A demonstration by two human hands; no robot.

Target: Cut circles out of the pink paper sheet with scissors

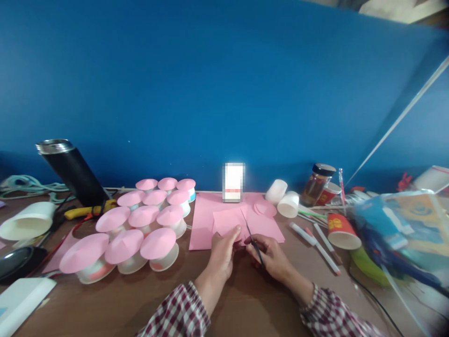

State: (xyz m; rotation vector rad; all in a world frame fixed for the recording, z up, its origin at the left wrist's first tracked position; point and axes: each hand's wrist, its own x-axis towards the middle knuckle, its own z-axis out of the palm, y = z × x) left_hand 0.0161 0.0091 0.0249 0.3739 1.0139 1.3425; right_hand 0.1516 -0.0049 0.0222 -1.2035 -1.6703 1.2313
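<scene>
My left hand [223, 252] grips a piece of pink paper [227, 220], thumb on top and fingers beneath it. Dark-handled scissors [257, 250] are in my right hand [271, 256], their thin blade pointing away from me along the paper's right edge. Whether the blades are apart is too small to make out. Under both lies a larger pink sheet [200, 222], flat on the brown table. Pink paper discs [265, 209] rest on its right part.
Several paper cups with pink cone tops [124, 245] stand in rows at left. A black flask [72, 171] leans behind them. White cups [288, 204], markers [321, 248], a red cup [343, 231] and a jar [317, 185] are at right. A blue wall [210, 93] closes the back.
</scene>
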